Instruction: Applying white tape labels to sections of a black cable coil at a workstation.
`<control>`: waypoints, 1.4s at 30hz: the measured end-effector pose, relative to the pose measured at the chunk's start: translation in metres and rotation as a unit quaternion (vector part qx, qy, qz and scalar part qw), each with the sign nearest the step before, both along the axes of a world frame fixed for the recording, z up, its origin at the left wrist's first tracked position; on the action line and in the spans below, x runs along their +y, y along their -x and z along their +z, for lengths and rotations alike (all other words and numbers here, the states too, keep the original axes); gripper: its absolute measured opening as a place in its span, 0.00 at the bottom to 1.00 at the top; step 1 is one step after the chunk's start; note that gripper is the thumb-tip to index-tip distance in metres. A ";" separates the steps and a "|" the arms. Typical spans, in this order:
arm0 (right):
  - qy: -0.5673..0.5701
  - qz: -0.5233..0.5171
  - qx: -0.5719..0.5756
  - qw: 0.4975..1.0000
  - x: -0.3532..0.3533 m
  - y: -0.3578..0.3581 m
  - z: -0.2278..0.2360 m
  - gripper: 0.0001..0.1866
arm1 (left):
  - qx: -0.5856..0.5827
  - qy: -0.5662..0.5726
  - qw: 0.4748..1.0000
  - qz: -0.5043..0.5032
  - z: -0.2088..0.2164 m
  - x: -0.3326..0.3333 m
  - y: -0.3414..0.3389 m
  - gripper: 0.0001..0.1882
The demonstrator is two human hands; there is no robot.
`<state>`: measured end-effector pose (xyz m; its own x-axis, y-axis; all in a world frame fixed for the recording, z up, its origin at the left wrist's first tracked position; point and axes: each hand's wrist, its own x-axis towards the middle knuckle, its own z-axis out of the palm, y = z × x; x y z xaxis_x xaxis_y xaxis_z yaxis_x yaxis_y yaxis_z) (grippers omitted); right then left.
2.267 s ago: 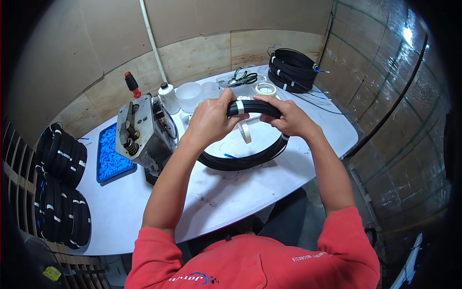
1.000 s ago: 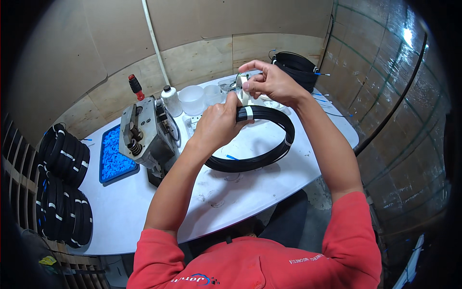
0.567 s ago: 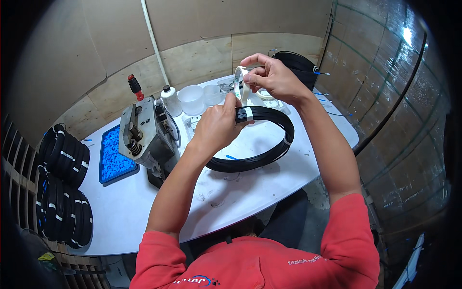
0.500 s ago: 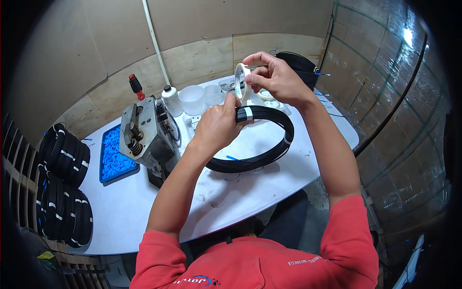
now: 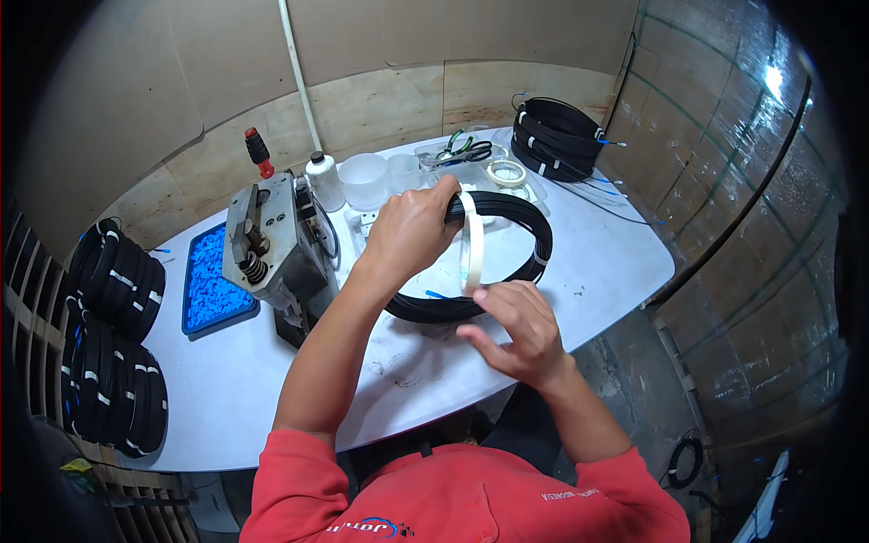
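My left hand (image 5: 412, 226) is closed around the upper left part of a coil of black cable (image 5: 545, 242), held tilted above the white table. A roll of white tape (image 5: 473, 249) stands at the coil's top, just right of my left fingers, and hangs down into the ring. Below it is my right hand (image 5: 523, 330), thumb and forefinger spread apart, with the forefinger's tip at the roll's lower edge. Its other fingers are partly curled. A small blue cable end (image 5: 436, 294) shows inside the coil. My left fingertips are hidden behind the cable.
Left of the coil stands a metal bench machine (image 5: 281, 240) beside a tray of blue pieces (image 5: 215, 281). Bottles and clear tubs (image 5: 362, 181), pliers (image 5: 463, 154) and another tape roll (image 5: 506, 173) sit behind. Finished-looking black coils (image 5: 557, 136) stand at back right, more (image 5: 113, 380) at far left.
My right hand has moved down and toward me from above the coil, and its pinch on the tape roll has opened. The roll has swung from above the coil to below its top.
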<state>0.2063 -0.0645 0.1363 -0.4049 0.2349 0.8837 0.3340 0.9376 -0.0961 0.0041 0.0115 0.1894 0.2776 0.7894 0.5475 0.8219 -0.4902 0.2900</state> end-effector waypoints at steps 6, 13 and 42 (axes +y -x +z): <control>0.228 -0.011 0.170 0.959 0.023 0.010 0.031 0.21 | 0.010 0.004 1.000 0.009 0.008 -0.008 -0.007 0.17; 0.551 0.064 0.209 0.805 0.018 0.017 0.036 0.20 | 0.008 -0.004 1.000 0.006 0.000 -0.006 -0.003 0.17; 0.629 0.046 0.250 0.734 0.062 0.031 0.014 0.14 | 0.044 0.017 0.999 -0.014 0.004 -0.003 -0.010 0.13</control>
<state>0.1756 -0.0029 0.1507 -0.1682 0.9852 0.0330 -0.0971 0.0167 -0.9951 0.0136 0.0086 0.1936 0.3462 0.7987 0.4921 0.8310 -0.5045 0.2342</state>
